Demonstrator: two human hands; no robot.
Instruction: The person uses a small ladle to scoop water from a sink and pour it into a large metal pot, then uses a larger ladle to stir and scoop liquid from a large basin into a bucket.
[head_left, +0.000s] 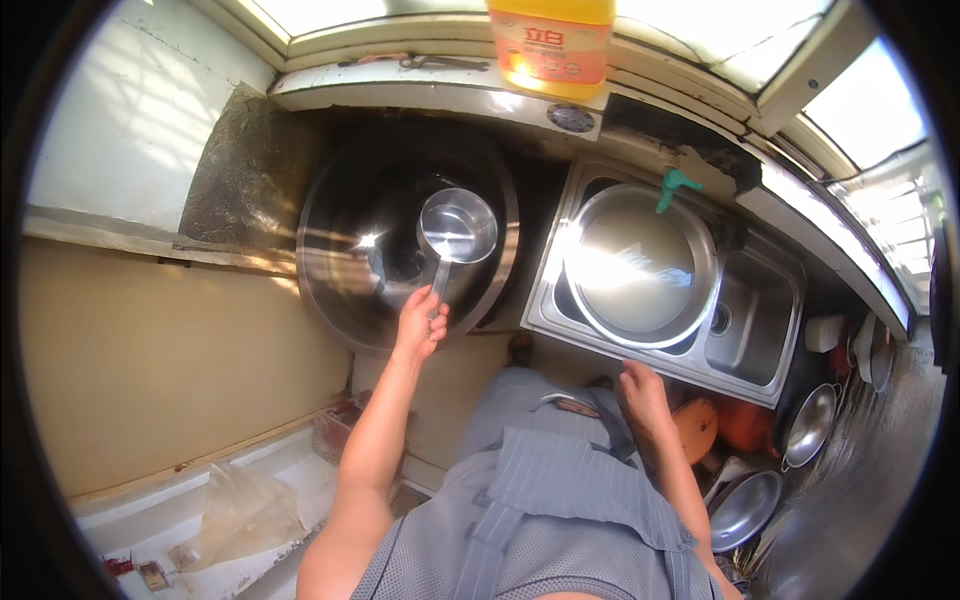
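Observation:
My left hand (421, 324) grips the handle of a metal water dipper (459, 225). The dipper's round bowl is over a large, dark metal wok (337, 285), its inside bright with reflections. Whether the dipper holds water, I cannot tell. To the right, a wide metal basin (705, 300) of cloudy liquid rests on the left bowl of a stainless steel double sink (562, 321). A green-handled tap (673, 186) juts out above the basin's back rim. Just before the sink's front edge is my right hand (645, 394), fingers loosely curled, with no object visible in it.
A yellow detergent jug (553, 49) stands on the window ledge, with a wrench (444, 63) beside it. Pans, including a two-handled one (812, 425) and a shallow metal basin (746, 510), lean at the lower right. A plastic sheet (247, 510) lies at the lower left.

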